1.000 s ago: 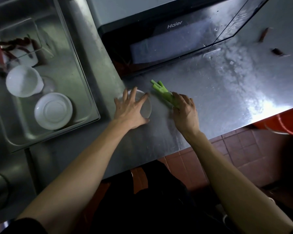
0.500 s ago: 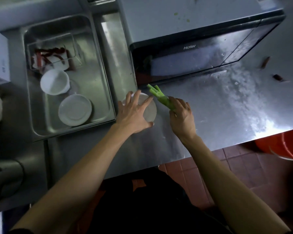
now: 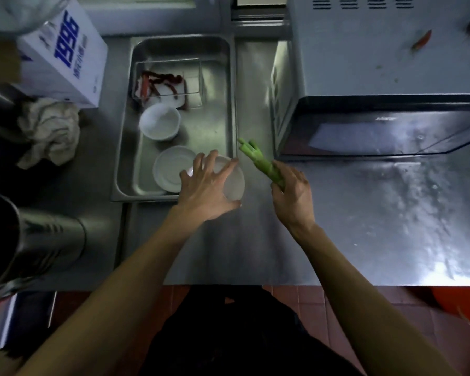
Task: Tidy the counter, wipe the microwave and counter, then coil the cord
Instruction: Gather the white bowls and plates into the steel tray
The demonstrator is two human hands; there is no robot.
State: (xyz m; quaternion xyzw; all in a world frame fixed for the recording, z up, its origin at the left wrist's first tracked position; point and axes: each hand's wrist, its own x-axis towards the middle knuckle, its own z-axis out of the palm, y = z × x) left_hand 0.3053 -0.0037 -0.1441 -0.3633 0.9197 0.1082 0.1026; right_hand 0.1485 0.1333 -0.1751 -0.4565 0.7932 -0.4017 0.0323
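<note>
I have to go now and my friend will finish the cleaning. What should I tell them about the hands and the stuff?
Left hand: grips a small white bowl from above, over the near right corner of the steel tray.
Right hand: holds green stalks, tips pointing toward the gap between tray and microwave.
Already in the tray: a white bowl, a white plate, a clear box of red chillies.
Left: scraps lie on the microwave top and the counter looks smeared, wiping seemingly not done. A rag lies left of the tray. No cord in view.
</note>
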